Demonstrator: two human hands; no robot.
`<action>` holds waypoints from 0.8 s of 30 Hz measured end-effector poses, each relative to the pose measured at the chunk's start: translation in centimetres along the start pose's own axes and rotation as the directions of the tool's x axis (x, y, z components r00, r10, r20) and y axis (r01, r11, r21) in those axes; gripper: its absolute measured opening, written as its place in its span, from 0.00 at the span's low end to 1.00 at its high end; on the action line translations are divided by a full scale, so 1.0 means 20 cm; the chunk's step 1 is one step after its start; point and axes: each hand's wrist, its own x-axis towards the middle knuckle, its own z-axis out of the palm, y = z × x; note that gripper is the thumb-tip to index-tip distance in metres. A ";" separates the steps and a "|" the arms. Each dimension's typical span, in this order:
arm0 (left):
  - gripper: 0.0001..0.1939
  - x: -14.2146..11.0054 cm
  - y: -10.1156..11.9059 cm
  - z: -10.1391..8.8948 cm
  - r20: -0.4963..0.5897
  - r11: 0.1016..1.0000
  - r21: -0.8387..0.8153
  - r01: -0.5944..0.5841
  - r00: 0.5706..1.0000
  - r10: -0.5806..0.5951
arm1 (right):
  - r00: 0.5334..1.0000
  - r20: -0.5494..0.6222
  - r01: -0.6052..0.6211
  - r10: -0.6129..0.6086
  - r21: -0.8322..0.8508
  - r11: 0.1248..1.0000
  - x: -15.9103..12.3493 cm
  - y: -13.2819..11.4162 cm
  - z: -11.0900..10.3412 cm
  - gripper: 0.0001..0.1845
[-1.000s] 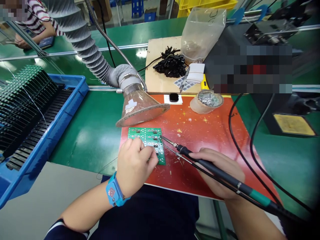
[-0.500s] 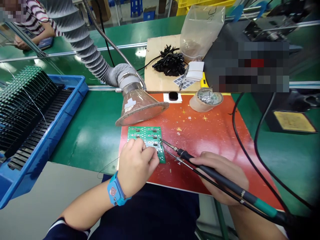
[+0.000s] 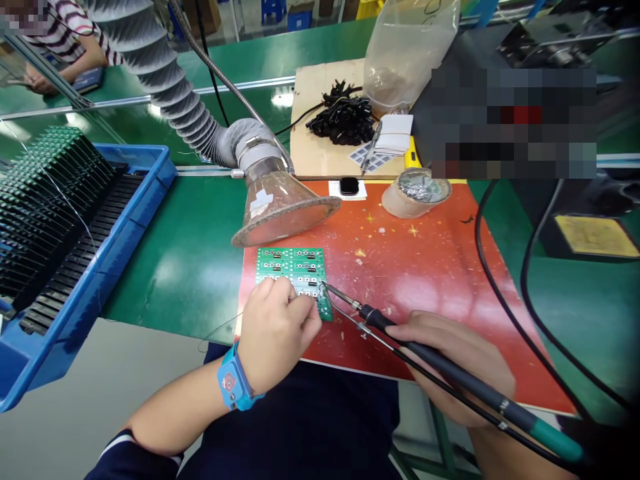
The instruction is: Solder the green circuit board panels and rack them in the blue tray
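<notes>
A green circuit board point(image 3: 293, 265) lies on the red mat point(image 3: 420, 267). My left hand point(image 3: 275, 330), with a blue wrist strap point(image 3: 231, 383), rests closed on the board's near edge, pinching a thin solder wire I can barely see. My right hand point(image 3: 457, 363) grips a black soldering iron point(image 3: 450, 377) with a green band. The iron's tip point(image 3: 327, 288) touches the board's right edge, just beside my left fingers.
A fume-extraction funnel point(image 3: 280, 203) on a grey hose hangs just behind the board. A blue bin point(image 3: 105, 243) of racked boards stands at the left. A tape roll point(image 3: 417, 192), black parts point(image 3: 345, 120), a plastic bag point(image 3: 407, 53) and black cables point(image 3: 505, 293) lie to the right. Another person sits at the far left.
The iron tip has moved a little down the board's right edge toward me, and my right hand has slid back with it. My left hand has stayed on the board.
</notes>
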 end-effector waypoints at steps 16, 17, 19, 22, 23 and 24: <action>0.09 -0.04 0.01 0.00 0.034 1.000 0.022 0.016 0.999 -0.017 | 1.000 -0.020 -0.008 0.008 0.031 0.999 0.01 -0.03 0.02 0.11; 0.08 -0.04 0.01 -0.01 0.037 0.999 0.019 0.029 0.999 -0.030 | 1.000 -0.027 -0.005 0.006 0.027 1.000 0.01 -0.02 0.03 0.12; 0.09 -0.05 0.01 -0.06 0.055 0.998 -0.012 0.067 0.996 -0.066 | 0.999 -0.039 0.008 -0.007 0.025 1.000 0.00 -0.01 0.04 0.12; 0.16 -0.08 0.01 -0.13 0.118 0.983 -0.129 0.133 0.986 -0.118 | 0.999 -0.039 0.020 -0.019 0.018 1.000 0.00 0.00 0.04 0.12; 0.16 -0.09 0.00 -0.16 0.135 0.973 -0.170 0.153 0.982 -0.130 | 0.999 -0.042 0.013 -0.013 0.010 1.000 -0.01 -0.01 0.03 0.12; 0.15 -0.11 0.00 -0.17 0.139 0.964 -0.206 0.165 0.981 -0.138 | 0.999 -0.042 0.008 -0.008 0.004 1.000 -0.01 -0.01 0.02 0.12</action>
